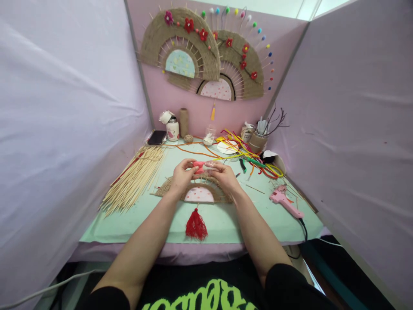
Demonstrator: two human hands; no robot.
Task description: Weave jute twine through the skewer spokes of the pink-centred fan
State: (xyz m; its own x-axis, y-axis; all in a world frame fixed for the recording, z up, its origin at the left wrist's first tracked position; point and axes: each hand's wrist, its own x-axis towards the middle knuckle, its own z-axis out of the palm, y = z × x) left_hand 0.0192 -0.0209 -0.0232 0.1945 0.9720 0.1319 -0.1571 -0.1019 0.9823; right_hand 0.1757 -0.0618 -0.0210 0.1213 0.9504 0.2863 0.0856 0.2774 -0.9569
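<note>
Over the table's middle, my left hand [183,175] pinches a small pinkish-red piece [199,165], whose exact kind I cannot make out. From the other side, my right hand [226,176] has its fingers closed on a clear, shiny plastic wrapping [210,166] that adjoins the piece. Below both hands lies a half-round twine fan [167,188] on stick ribs, partly covered by my hands. Its white centre panel [199,195] carries small pink spots. A red tassel [196,226] hangs from its straight edge towards me.
Thin wooden sticks [134,183] are heaped at left, near a phone [157,137]. A pink glue gun [285,201] lies at right. Coloured pipe cleaners [245,150] and green-handled pliers [256,162] lie behind it. Two finished fans [150,43] hang on the back wall.
</note>
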